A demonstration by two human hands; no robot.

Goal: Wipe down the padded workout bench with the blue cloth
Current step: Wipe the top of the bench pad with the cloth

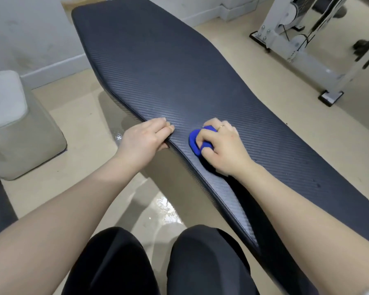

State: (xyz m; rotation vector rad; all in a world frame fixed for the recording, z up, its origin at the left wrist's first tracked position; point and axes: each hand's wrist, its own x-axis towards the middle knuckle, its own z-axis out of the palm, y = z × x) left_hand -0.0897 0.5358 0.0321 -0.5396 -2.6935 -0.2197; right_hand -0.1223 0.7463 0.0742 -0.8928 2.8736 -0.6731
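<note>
The padded workout bench (158,67) is long, dark blue-black with a woven texture, running from far left to near right. My right hand (224,145) is shut on the bunched blue cloth (195,141), pressing it onto the pad near the bench's near edge. Most of the cloth is hidden under my fingers. My left hand (145,137) grips the bench's left edge, fingers on top and thumb under the rim, a short way left of the cloth.
A pale grey padded stool (15,124) stands on the floor to the left. A white exercise machine frame (307,45) stands at the back right. My knees in black trousers (158,262) are at the bottom. The beige floor is glossy.
</note>
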